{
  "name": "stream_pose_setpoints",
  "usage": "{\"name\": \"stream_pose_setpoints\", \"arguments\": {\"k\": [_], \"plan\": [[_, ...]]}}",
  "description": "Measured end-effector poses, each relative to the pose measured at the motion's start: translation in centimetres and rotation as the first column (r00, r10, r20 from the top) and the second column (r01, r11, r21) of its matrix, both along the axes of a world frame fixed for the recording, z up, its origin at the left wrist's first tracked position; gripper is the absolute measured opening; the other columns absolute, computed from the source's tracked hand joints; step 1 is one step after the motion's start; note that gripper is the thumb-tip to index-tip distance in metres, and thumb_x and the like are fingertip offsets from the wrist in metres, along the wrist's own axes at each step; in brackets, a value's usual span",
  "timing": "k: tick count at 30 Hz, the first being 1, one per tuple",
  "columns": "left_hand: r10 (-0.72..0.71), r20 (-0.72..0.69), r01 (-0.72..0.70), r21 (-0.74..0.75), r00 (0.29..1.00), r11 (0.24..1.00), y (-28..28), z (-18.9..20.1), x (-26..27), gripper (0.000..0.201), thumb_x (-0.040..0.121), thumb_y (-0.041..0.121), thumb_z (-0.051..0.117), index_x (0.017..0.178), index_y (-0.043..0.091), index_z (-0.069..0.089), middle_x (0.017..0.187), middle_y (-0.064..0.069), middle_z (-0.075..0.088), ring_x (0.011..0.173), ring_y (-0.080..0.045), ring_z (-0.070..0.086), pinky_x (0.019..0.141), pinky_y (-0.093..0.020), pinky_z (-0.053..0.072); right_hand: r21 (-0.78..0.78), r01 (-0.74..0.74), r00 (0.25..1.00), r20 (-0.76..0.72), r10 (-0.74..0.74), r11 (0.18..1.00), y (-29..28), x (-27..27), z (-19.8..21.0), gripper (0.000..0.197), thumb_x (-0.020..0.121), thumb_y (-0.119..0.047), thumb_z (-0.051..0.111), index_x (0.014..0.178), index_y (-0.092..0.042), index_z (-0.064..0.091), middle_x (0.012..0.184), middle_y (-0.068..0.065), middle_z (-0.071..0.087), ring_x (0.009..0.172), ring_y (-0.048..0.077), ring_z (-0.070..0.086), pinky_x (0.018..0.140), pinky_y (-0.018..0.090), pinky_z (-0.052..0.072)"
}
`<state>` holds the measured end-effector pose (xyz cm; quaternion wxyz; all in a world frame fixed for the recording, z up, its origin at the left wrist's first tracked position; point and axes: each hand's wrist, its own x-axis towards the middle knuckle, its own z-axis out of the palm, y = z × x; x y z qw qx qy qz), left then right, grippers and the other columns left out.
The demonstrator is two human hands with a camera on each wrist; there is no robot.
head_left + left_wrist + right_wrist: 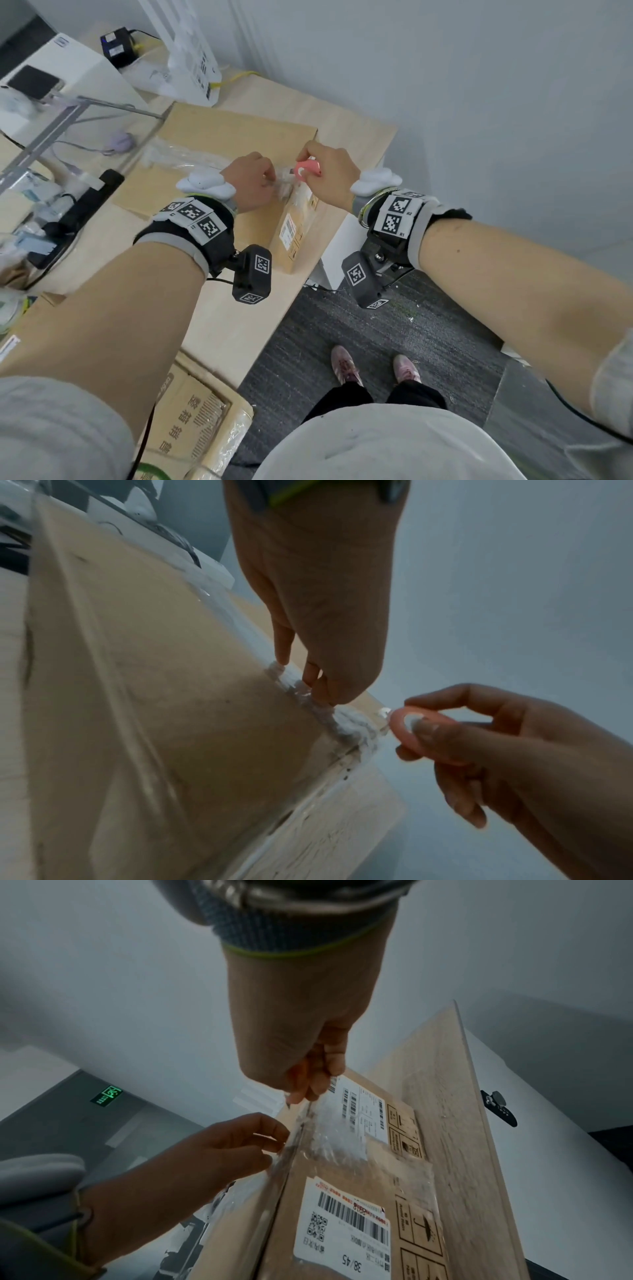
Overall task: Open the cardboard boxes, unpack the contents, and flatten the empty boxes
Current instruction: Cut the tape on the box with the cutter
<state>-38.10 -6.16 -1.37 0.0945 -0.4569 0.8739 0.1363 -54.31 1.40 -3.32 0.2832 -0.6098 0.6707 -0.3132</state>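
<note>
now a flat cardboard box [219,150] lies on the wooden bench [239,329], its near end close to the bench's right edge. the left hand [248,181] pinches crumpled clear tape [284,186] at the box's top corner. the right hand [329,174] grips a small pink cutter [307,170], its tip just beside that tape. two shipping labels [346,1229] sit on the box's end face. more folded boxes [195,421] lie below the bench's near edge.
</note>
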Motion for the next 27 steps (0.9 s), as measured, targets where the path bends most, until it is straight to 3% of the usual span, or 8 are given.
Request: {"name": "stream_pose_setpoints", "arguments": {"k": [2,5,9,17,19,22,24,27], "plan": [[0.002,0.009,-0.002,0.004,1.0,1.0,-0.1,0.1,0.1,0.025,0.094,0.016,0.05,0.116,0.008,0.058,0.125,-0.009,0.05,0.106,-0.027,0.053,0.084,-0.03,0.038,-0.028,-0.04,0.999,0.005,0.04,0.999,-0.2,0.2,0.2,0.019,0.094,-0.014,0.053,0.111,-0.011,0.06,0.081,-0.003,0.062,0.071,0.017,0.054,0.053,0.016,0.037],[0.017,0.03,-0.017,0.007,0.999,1.0,-0.2,0.6,0.1,0.025,0.094,0.021,0.052,0.113,0.007,0.061,0.122,-0.01,0.052,0.105,-0.028,0.054,0.084,-0.03,0.038,-0.023,-0.14,0.988,-0.068,0.139,0.99,-0.9,1.1,0.5,0.02,0.094,-0.015,0.055,0.112,-0.012,0.062,0.095,0.003,0.068,0.08,0.016,0.057,0.063,0.019,0.038],[-0.002,0.088,0.001,0.009,0.996,1.0,-0.4,1.2,-0.4,0.03,0.093,0.029,0.056,0.113,0.006,0.061,0.119,-0.012,0.054,0.106,-0.03,0.054,0.087,-0.036,0.043,-0.018,-0.204,0.968,-0.156,0.199,0.979,-1.5,1.3,1.0,0.021,0.093,-0.012,0.055,0.112,-0.01,0.064,0.09,-0.001,0.065,0.078,0.012,0.053,0.066,0.018,0.033],[0.002,-0.006,-0.002,0.073,1.0,0.997,0.0,1.4,-0.2,0.034,0.086,0.033,0.063,0.101,0.002,0.064,0.104,-0.017,0.063,0.093,-0.034,0.059,0.082,-0.04,0.046,0.151,-0.293,0.867,-0.375,0.329,0.944,-3.5,2.7,2.7,0.028,0.093,-0.015,0.052,0.118,-0.01,0.063,0.116,0.01,0.063,0.108,0.027,0.058,0.078,0.024,0.036],[0.02,-0.023,-0.019,0.068,1.0,0.998,0.1,1.4,-0.1,0.033,0.087,0.03,0.064,0.103,0.001,0.064,0.106,-0.017,0.064,0.095,-0.034,0.06,0.084,-0.039,0.047,0.198,-0.296,0.838,-0.416,0.354,0.934,-4.1,3.4,2.9,0.028,0.091,-0.014,0.053,0.117,-0.01,0.064,0.116,0.011,0.063,0.106,0.028,0.059,0.08,0.027,0.04],[0.035,-0.003,-0.035,0.069,0.999,0.997,0.1,1.5,-0.2,0.031,0.09,0.024,0.059,0.11,0.001,0.063,0.113,-0.017,0.062,0.102,-0.034,0.058,0.086,-0.037,0.045,0.34,-0.247,0.753,-0.523,0.4,0.908,-4.7,4.1,3.9,0.02,0.088,-0.005,0.056,0.103,-0.01,0.068,0.095,0.006,0.067,0.073,0.019,0.055,0.056,0.019,0.035],[0.052,0.049,-0.055,0.053,0.997,0.997,0.1,1.5,-0.5,0.03,0.092,0.021,0.056,0.11,-0.001,0.062,0.115,-0.017,0.06,0.104,-0.034,0.058,0.082,-0.035,0.042,0.401,-0.235,0.694,-0.568,0.441,0.886,-4.8,3.8,4.7,0.017,0.088,-0.004,0.054,0.096,-0.01,0.068,0.082,0.0,0.063,0.061,0.015,0.047,0.05,0.02,0.031],[0.057,0.111,-0.06,0.032,0.992,0.998,0.2,1.7,-1.1,0.029,0.094,0.017,0.054,0.114,-0.002,0.06,0.117,-0.017,0.06,0.107,-0.033,0.057,0.079,-0.032,0.04,0.383,-0.268,0.693,-0.561,0.453,0.884,-4.4,2.9,4.5,0.024,0.089,-0.008,0.052,0.106,-0.009,0.069,0.099,0.002,0.07,0.083,0.021,0.064,0.067,0.027,0.047]]}}
